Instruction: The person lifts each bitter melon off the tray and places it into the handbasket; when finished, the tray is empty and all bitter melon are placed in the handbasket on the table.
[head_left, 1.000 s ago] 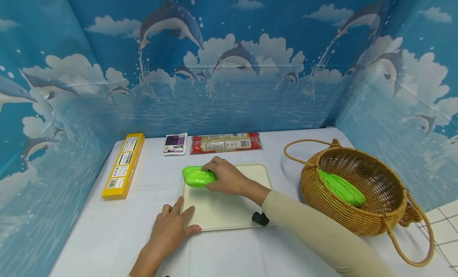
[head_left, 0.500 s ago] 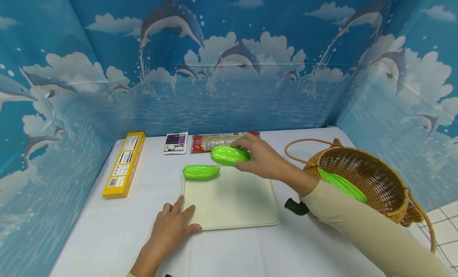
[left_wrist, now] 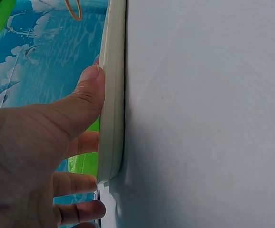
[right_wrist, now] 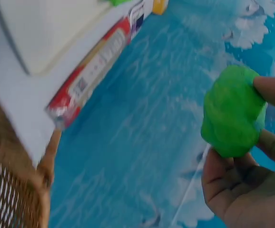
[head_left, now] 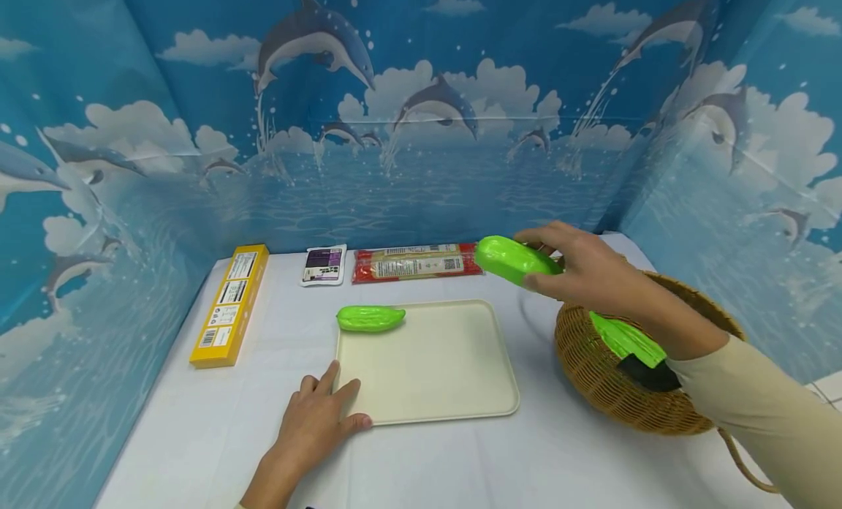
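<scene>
My right hand grips a bright green toy gourd in the air, just left of the wicker basket; the right wrist view shows the gourd's end pinched between thumb and fingers. Another green gourd lies on the far left corner of the cream tray. A third green gourd lies inside the basket. My left hand rests flat on the tray's near left corner, its thumb pressed against the tray rim.
A yellow box lies at the left on the white table. A small purple-and-white packet and a long red packet lie along the back. Blue dolphin-print walls enclose three sides.
My right hand lifted one green gourd off the tray and carried it right and up toward the basket. The other gourd stayed on the tray; the left hand has not moved.
</scene>
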A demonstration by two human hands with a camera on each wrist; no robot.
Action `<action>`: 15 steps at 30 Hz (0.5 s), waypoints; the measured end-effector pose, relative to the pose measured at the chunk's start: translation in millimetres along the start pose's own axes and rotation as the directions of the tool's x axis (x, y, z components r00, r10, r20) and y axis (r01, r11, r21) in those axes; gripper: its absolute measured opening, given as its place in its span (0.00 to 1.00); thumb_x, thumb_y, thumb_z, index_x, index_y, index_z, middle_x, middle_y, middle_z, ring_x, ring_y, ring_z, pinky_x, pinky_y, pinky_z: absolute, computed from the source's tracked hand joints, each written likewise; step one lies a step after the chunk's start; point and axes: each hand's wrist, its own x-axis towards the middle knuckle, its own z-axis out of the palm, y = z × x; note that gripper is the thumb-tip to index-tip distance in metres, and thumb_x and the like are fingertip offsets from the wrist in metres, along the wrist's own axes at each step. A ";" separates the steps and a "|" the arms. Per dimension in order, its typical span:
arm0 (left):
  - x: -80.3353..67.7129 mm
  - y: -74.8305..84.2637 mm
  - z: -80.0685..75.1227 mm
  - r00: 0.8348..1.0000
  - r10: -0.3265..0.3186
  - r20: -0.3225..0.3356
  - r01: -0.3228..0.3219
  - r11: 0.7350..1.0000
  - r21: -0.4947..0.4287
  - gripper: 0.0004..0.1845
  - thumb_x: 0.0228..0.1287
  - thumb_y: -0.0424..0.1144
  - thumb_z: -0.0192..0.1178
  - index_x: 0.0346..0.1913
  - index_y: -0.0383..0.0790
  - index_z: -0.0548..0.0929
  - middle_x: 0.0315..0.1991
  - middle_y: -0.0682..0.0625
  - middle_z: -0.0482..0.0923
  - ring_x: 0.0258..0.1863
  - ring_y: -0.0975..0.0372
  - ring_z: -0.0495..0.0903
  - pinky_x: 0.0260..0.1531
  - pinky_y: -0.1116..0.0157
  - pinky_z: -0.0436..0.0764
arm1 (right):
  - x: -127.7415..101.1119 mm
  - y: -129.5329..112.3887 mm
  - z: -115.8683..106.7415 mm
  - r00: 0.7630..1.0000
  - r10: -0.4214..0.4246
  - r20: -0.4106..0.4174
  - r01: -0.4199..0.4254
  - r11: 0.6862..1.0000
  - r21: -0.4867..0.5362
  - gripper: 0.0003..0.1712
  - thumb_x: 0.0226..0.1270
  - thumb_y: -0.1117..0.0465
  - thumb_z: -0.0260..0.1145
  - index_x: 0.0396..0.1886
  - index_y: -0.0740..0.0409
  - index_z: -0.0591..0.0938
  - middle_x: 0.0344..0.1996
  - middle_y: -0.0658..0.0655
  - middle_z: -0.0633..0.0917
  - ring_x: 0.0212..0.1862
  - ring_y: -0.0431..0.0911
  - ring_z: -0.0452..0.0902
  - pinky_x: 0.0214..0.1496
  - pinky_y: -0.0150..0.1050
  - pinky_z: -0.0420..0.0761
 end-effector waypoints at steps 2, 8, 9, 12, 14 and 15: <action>-0.2 0.0 -0.5 1.000 -0.003 0.006 0.003 1.000 -0.001 0.37 0.52 0.64 0.70 0.62 0.48 0.84 0.73 0.33 0.67 0.41 0.55 0.66 0.37 0.59 0.68 | -9.4 9.0 -10.7 1.000 0.020 0.004 -0.020 1.000 -0.006 0.32 0.70 0.54 0.70 0.72 0.51 0.73 0.56 0.56 0.77 0.54 0.51 0.74 0.45 0.49 0.81; -1.0 0.3 -1.3 1.000 -0.009 0.021 0.009 1.000 -0.005 0.37 0.52 0.65 0.69 0.63 0.48 0.84 0.73 0.33 0.66 0.42 0.55 0.67 0.38 0.59 0.69 | -31.8 42.4 -42.2 0.998 0.046 0.050 -0.044 0.998 -0.050 0.37 0.70 0.55 0.71 0.76 0.50 0.69 0.56 0.57 0.77 0.54 0.50 0.73 0.41 0.43 0.81; -1.2 0.3 -1.5 1.000 -0.007 0.022 0.007 1.000 -0.004 0.37 0.52 0.65 0.69 0.63 0.48 0.84 0.73 0.33 0.66 0.42 0.55 0.67 0.39 0.58 0.69 | -34.7 48.0 -47.0 0.997 0.056 0.062 -0.053 0.997 -0.057 0.38 0.70 0.55 0.71 0.76 0.50 0.68 0.57 0.58 0.77 0.54 0.52 0.73 0.40 0.44 0.80; -1.3 0.1 -1.1 1.000 -0.006 0.022 0.006 1.000 0.001 0.37 0.53 0.65 0.69 0.63 0.48 0.84 0.73 0.33 0.66 0.42 0.54 0.67 0.39 0.58 0.70 | -40.7 63.9 -59.0 0.989 0.109 0.099 -0.100 0.991 -0.089 0.40 0.71 0.53 0.70 0.78 0.49 0.64 0.61 0.63 0.76 0.57 0.57 0.74 0.40 0.50 0.79; -1.0 0.2 -1.2 1.000 -0.005 0.020 0.005 1.000 0.002 0.37 0.53 0.65 0.69 0.63 0.48 0.84 0.73 0.33 0.67 0.42 0.55 0.67 0.39 0.58 0.69 | -42.7 75.1 -65.0 0.981 0.145 0.126 -0.133 0.986 -0.104 0.43 0.71 0.52 0.70 0.80 0.49 0.61 0.62 0.65 0.76 0.58 0.60 0.73 0.41 0.55 0.79; -0.8 -0.1 -1.2 1.000 -0.003 0.017 0.003 1.000 0.004 0.37 0.53 0.65 0.69 0.63 0.48 0.84 0.73 0.33 0.67 0.41 0.55 0.67 0.38 0.58 0.69 | -43.4 80.7 -67.6 0.976 0.163 0.144 -0.149 0.983 -0.105 0.44 0.71 0.51 0.69 0.81 0.48 0.59 0.62 0.66 0.75 0.58 0.61 0.73 0.42 0.56 0.78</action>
